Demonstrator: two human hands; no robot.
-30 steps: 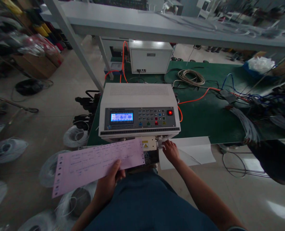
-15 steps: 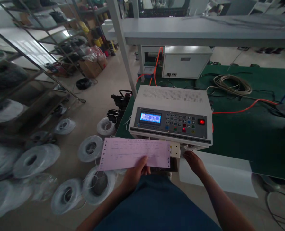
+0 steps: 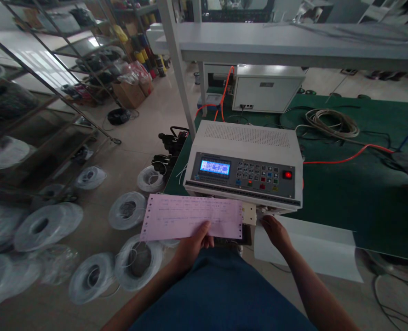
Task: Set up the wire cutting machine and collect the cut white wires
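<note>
My left hand pinches the lower edge of a pink printed sheet, thumb on top. The sheet has punched holes down both short sides and is held in front of the machine, hiding part of its lower front. This white machine has a lit blue display, a keypad and a glowing red switch. By the machine's lower right front, beside a cream metal block, my right hand has its fingers curled together. What they hold, if anything, is too small and dark to make out.
The machine stands on a green-topped table, with a cable coil and an orange hose to its right. A white sheet hangs at the front edge. Wrapped tubing coils cover the floor at left, near a wheeled rack.
The small red light on the keypad has shifted from above the red button to above the green one at its left. Both hands stay nearly in place; the view has shifted slightly.
</note>
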